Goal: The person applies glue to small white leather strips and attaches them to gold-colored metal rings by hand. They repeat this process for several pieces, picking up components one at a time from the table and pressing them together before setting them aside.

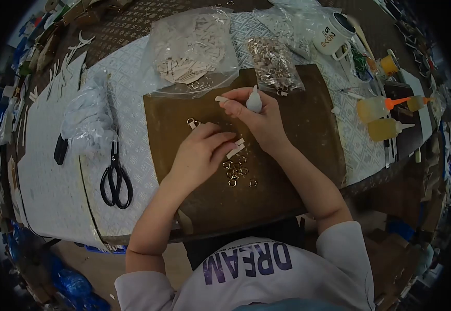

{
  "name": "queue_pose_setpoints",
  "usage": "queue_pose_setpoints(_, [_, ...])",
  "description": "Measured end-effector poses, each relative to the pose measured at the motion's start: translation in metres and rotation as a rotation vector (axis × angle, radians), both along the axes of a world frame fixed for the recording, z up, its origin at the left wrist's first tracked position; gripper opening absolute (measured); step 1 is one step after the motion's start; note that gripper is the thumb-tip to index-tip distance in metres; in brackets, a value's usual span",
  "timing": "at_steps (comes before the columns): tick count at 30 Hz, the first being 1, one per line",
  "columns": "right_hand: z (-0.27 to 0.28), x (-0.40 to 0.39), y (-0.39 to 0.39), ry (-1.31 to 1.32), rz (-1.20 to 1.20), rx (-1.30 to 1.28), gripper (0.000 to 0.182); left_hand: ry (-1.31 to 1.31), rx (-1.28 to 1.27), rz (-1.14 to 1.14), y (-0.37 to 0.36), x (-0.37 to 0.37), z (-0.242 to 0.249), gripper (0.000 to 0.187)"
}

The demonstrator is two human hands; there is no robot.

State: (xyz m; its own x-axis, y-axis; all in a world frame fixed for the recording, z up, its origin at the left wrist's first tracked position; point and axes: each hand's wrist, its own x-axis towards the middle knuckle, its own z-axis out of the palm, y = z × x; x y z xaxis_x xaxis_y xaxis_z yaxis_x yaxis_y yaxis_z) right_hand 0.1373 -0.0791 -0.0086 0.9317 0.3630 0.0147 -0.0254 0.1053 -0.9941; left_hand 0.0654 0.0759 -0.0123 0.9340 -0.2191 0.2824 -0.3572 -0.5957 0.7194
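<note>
My right hand (261,116) is closed, with a small white squeeze bottle (254,101) with a narrow tip in its grip. Between that hand's thumb and index finger is a short pale strip (220,98). My left hand (198,154) is low over the brown mat (298,127), its fingers bent and its thumb and index finger at short pale strips (236,151). Their exact contact is partly hidden. Several gold-coloured metal rings (234,170) lie just below these strips. Beyond the left knuckles is another ring with a pale strip (192,123).
Behind the mat lie a clear bag of pale strips (192,49) and a bag of metal fittings (275,62). Black-handled scissors (115,186) rest at left, near a crumpled plastic bag (88,119). At right are a mug (334,35) and yellow-liquid bottles (383,129).
</note>
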Motion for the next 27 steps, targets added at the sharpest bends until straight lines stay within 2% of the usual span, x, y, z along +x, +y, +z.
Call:
queue_pose_setpoints(3, [-0.006,0.002,0.003,0.06,-0.057,0.17,0.018,-0.061,0.1,-0.057,-0.006,-0.001,-0.002,0.015])
queue_pose_setpoints(6, [-0.005,0.002,0.005,0.139,-0.11,0.304,0.016,0.056,0.043,-0.059,-0.006,-0.002,-0.01,0.017])
queue_pose_setpoints(7, [-0.007,0.003,0.003,0.16,-0.091,0.328,0.014,0.003,0.048,-0.05,-0.006,-0.001,-0.013,0.017])
queue_pose_setpoints(10, [-0.001,0.004,-0.004,0.224,-0.023,0.267,0.014,0.034,0.021,-0.054,-0.004,-0.001,-0.012,0.021])
queue_pose_setpoints(13, [-0.005,0.005,-0.005,0.173,-0.082,0.217,0.013,0.042,0.061,-0.158,-0.01,-0.006,-0.002,0.023])
queue_pose_setpoints(16, [0.0,0.007,-0.008,0.107,-0.095,0.21,0.013,-0.066,0.119,-0.243,-0.011,-0.007,-0.001,0.024])
queue_pose_setpoints(22, [-0.003,0.009,-0.008,0.182,-0.048,0.239,0.015,-0.091,0.1,-0.206,-0.01,-0.011,0.007,0.023])
queue_pose_setpoints(24, [0.0,0.005,-0.003,0.106,-0.051,0.201,0.009,-0.196,0.107,-0.222,-0.01,-0.009,0.007,0.023])
queue_pose_setpoints(27, [0.0,-0.001,0.0,-0.05,-0.038,0.109,0.01,-0.126,0.126,-0.274,-0.006,-0.011,-0.005,0.021])
